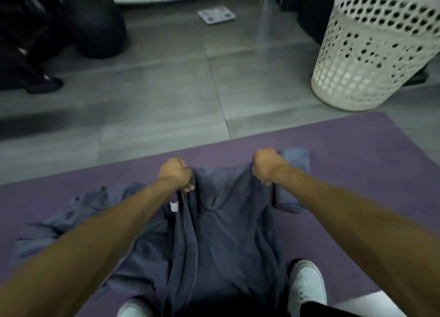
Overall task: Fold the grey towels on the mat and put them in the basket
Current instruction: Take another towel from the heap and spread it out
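Both fists are clenched on the top edge of a grey towel (221, 233), left hand (175, 173) and right hand (264, 165) holding it up over the purple mat (345, 173); a folded towel (294, 173) lies just behind, the white basket (371, 54) stands on the floor beyond

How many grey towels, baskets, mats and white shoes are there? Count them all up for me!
Grey towels: 3 (held towel, folded towel, crumpled towel)
White basket: 1
Purple mat: 1
White shoes: 2 (right shoe, left shoe)
Total: 7
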The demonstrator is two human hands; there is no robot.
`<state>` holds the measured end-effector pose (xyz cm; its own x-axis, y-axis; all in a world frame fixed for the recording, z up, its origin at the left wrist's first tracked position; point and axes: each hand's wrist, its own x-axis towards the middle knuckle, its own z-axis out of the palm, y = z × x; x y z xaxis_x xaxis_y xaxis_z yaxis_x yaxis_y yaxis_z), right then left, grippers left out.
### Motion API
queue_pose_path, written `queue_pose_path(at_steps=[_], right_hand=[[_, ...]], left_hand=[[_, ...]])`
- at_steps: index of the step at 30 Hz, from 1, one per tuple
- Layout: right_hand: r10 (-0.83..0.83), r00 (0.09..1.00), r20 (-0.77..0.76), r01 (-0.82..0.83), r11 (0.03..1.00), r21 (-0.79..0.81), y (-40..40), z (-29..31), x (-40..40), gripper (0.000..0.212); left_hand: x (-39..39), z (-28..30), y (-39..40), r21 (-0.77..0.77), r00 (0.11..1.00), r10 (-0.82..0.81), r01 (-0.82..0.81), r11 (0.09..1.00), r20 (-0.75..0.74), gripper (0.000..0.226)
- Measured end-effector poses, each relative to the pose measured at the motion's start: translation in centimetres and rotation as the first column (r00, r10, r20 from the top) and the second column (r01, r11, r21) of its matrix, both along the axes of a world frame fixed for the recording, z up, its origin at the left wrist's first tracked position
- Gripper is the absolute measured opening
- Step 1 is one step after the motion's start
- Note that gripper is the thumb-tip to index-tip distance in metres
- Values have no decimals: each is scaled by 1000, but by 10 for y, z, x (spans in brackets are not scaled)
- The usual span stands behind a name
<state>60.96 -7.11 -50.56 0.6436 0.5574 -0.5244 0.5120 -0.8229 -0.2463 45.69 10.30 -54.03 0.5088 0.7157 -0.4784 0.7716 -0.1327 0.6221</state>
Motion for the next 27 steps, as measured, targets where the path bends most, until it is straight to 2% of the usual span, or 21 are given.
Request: queue_pose_path(at_steps=[3,6,8,10,12,14,17,21,25,27], right_hand=[[-188,980,-61,197,951,239,-15,67,-27,16],[-250,965,-82,259,851,458,-44,113,-49,20],[-334,943,-9,264,728,633,-64,139,-59,19],[-466,883,55,269,598,755,-90,163,-68,19],[-496,860,121,245,609,754,-117,183,-81,21],[-511,851,123,261,615,744,-141,193,-90,20],[-577,808,121,277,553,786,-161,205,-104,24],[-646,755,117,247,445,861,-175,222,-123,22],[-675,731,97,281,428,859,-192,239,-134,27],[-687,719,100,291,430,855,-200,245,-137,29]], left_hand=[[-19,67,-15,-15,974,170,-170,985,150,17],[-47,118,-27,-42,889,284,-288,957,361,26],[-73,144,-30,21,748,315,-402,915,584,26],[-99,158,-28,105,639,260,-475,874,724,25],[-123,179,-42,136,647,241,-475,869,723,29],[-141,195,-53,145,647,257,-500,854,718,25],[-159,215,-66,135,646,295,-530,837,704,22],[-171,242,-92,156,601,243,-534,831,762,17],[-189,264,-104,172,528,183,-553,815,830,24],[-198,269,-109,182,538,172,-541,821,825,23]])
